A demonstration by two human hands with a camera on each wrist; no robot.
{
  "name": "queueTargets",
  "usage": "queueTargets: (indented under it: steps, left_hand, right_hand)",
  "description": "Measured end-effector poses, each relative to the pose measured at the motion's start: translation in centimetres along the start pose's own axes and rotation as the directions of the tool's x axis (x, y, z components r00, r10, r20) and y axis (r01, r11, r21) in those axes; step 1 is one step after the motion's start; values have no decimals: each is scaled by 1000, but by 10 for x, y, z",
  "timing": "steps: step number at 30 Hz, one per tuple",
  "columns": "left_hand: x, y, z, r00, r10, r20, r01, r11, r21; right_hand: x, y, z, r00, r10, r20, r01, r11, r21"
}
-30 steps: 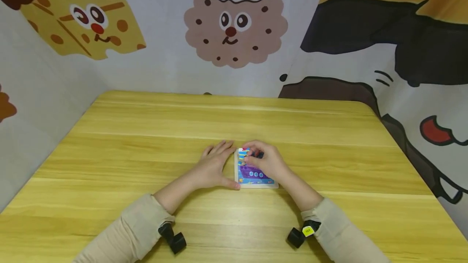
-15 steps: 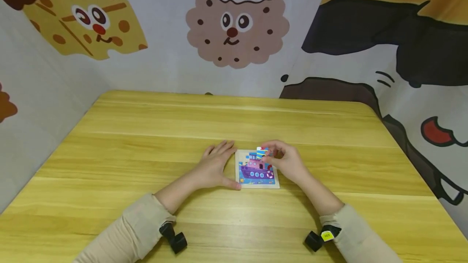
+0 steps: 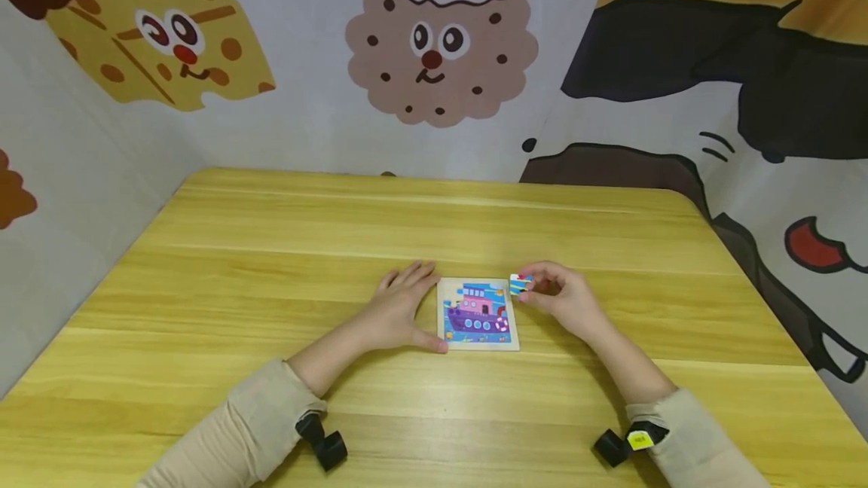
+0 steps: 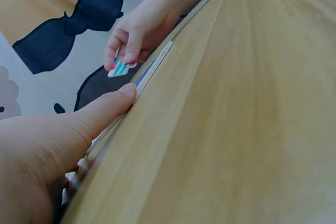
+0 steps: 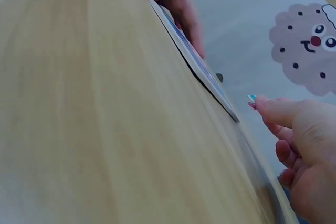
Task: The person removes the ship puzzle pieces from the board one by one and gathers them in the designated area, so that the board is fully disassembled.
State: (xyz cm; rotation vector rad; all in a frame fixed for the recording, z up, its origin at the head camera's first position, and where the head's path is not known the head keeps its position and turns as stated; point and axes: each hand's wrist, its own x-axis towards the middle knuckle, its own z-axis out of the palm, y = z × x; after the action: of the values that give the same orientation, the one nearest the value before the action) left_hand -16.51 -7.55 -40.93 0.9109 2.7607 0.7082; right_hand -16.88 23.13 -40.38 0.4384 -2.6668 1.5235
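A square jigsaw puzzle [image 3: 478, 318] with a pale frame lies on the table, its picture a purple and pink ship on blue water. The picture has a gap at its upper left, where the pale base shows. My left hand [image 3: 396, 315] rests at the frame's left side, fingers stretched out, the thumb at the lower left corner. Between thumb and fingers my right hand [image 3: 566, 300] pinches a puzzle piece [image 3: 519, 284] just off the frame's upper right corner. Blue and yellow stripes and a red patch mark this piece; in the left wrist view the piece [image 4: 119, 68] is held tilted.
The wooden table [image 3: 285, 217] extends around the puzzle on all sides. Behind it hangs a white cloth [image 3: 291, 126] printed with cartoon food figures. A black camera mount [image 3: 613, 446] sits at the right sleeve cuff, and another camera mount [image 3: 328, 449] at the left.
The right hand has lifted the striped piece from the puzzle's upper left and carried it rightward past the frame, uncovering the ship picture. The left hand has stayed in place.
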Motion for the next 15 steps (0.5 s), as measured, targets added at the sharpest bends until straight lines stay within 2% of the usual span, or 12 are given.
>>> queueTargets:
  steps: [10, 15]
  left_hand:
    - [0, 0, 0, 1000, 10, -2, -10, 1000, -1]
    - [1, -1, 0, 1000, 0, 2, 0, 1000, -2]
  right_hand:
    - [2, 11, -14, 999, 24, 26, -23, 999, -46]
    - [1, -4, -13, 998, 39, 40, -36, 997, -73]
